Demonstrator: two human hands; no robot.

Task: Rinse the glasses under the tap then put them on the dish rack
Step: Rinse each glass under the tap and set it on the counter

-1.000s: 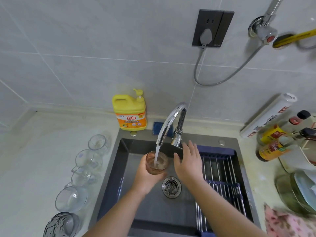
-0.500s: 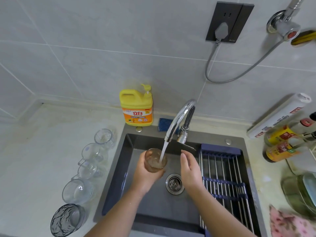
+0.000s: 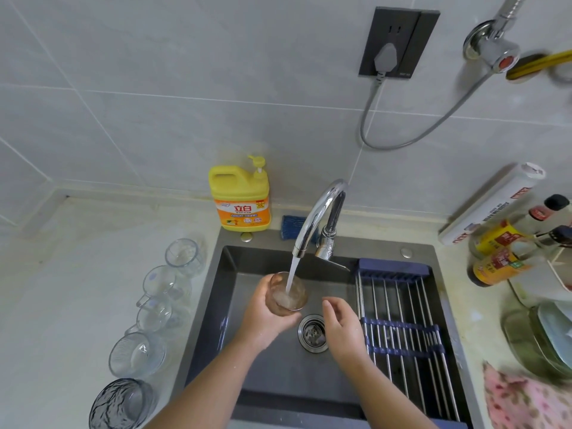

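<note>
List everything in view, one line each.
amber glass: 1, brown, under the stream
tap: 1, chrome, running
sink: 1, dark grey, centre
clear glasses: 4, clear, counter left of sink
smoky glass: 1, grey, nearest in that row
dish rack: 1, steel and blue, sink's right side
detergent bottle: 1, yellow, behind sink
sponge: 1, blue, behind tap
socket: 1, black, wall
floral cloth: 1, pink, bottom right
left hand: 1, grips amber glass
right hand: 1, open, over sink

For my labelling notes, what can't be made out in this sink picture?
Head view:
Base of the amber glass: hidden by the left hand gripping it.
Lower part of the dark textured glass: cut off by the bottom edge.
Part of the blue sponge: hidden behind the tap.
Labels of the sauce bottles: too blurred to read.
</note>
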